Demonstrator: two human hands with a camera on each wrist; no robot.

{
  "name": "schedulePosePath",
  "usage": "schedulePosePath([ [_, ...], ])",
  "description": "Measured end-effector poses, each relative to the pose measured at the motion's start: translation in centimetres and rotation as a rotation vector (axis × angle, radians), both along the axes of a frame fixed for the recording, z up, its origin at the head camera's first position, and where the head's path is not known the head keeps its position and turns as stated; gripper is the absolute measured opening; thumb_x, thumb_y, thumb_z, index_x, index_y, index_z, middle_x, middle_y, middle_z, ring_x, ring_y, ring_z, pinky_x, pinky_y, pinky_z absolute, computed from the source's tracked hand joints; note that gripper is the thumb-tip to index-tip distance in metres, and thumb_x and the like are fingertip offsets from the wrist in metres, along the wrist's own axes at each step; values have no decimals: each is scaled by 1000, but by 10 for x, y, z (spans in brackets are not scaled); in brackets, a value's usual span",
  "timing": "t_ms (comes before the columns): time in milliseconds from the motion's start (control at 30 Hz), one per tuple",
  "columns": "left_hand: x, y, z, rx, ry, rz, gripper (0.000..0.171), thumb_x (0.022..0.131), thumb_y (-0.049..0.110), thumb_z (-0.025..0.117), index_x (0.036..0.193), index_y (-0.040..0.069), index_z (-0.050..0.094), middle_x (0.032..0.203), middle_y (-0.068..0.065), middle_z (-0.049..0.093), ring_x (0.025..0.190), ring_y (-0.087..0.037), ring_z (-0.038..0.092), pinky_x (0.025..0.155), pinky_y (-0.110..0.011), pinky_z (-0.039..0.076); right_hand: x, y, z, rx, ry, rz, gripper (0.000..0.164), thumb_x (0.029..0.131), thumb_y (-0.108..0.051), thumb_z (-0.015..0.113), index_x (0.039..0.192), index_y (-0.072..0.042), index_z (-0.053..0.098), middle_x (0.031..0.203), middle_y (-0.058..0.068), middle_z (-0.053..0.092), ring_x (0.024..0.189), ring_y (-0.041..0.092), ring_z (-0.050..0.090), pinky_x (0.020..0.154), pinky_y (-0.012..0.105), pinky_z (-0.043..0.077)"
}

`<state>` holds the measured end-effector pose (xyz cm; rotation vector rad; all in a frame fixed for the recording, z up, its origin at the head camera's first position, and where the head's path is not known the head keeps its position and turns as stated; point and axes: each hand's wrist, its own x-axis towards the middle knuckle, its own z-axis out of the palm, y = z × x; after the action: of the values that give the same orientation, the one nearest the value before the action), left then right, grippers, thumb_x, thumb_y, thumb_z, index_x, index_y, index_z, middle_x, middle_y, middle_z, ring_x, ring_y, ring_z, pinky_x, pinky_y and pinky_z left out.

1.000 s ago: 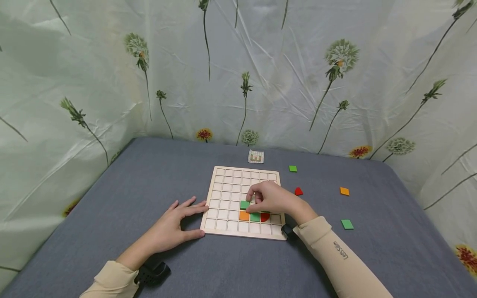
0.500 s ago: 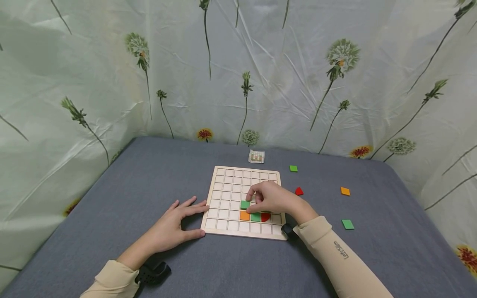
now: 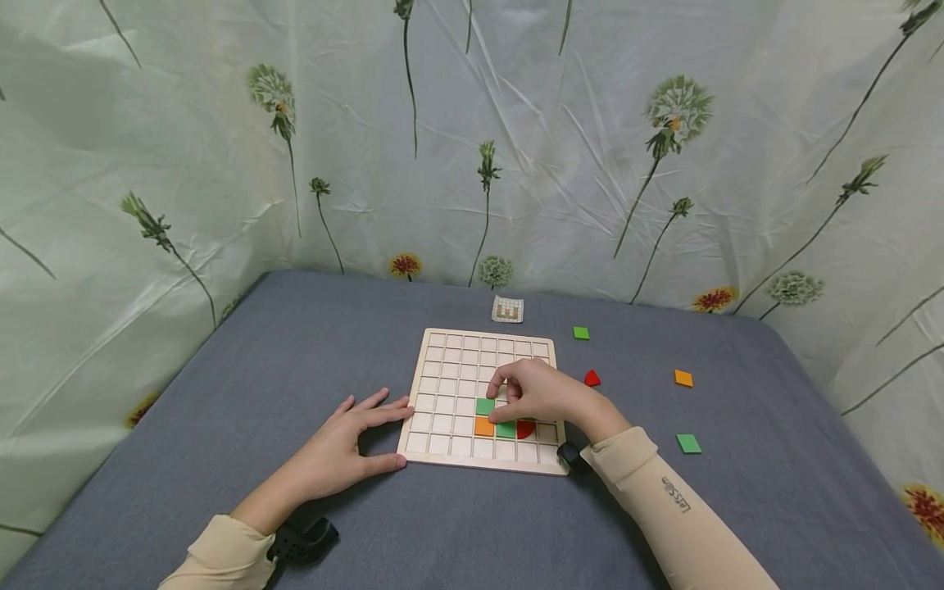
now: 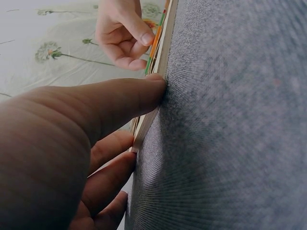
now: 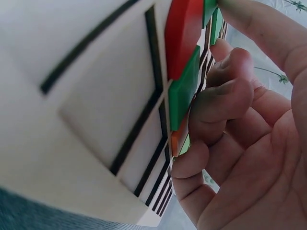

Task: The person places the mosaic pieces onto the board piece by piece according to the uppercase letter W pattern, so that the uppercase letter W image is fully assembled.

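A wooden grid board (image 3: 435, 447) lies flat on the table. On it sit an orange square tile (image 3: 483, 426), a green tile (image 3: 506, 430) and a partly covered red tile (image 3: 525, 430). My right hand (image 3: 542, 392) is over the board, its thumb and curled forefinger pinching a green square tile (image 3: 484, 406) above the orange one. In the right wrist view, more green (image 5: 209, 10) shows near a fingertip. With fingers spread and straight, my left hand (image 3: 342, 451) touches the board's left edge; its thumb (image 4: 144, 91) rests by the near corner.
A small card printed with a grid (image 3: 507, 309) lies behind the board. Right of it are loose tiles: light green (image 3: 581, 333), red (image 3: 592, 378), orange (image 3: 683, 378) and green (image 3: 689, 443). Floral fabric (image 3: 369, 164) hangs around the table.
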<state>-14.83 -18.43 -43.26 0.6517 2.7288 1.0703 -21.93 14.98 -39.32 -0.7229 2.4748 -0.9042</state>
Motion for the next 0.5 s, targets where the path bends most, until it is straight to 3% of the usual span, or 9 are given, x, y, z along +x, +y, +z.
schedulePosePath([
  [300,0,2,4,16,-1,-5,65,87,34,90,147,21,68,163,-3,55,162,-42,33,128,-78,8,0,5,5,8,-1,18,18,95,-26,84,107,-16,75,67,-6,57,58,8,48,61,24,44],
  [500,1,1,5,19,-4,-7,66,88,34,90,148,20,67,163,-4,55,162,-43,33,128,-78,8,-4,27,16,36,38,11,20,98,-26,80,114,-15,77,68,-4,57,58,9,44,60,24,41],
])
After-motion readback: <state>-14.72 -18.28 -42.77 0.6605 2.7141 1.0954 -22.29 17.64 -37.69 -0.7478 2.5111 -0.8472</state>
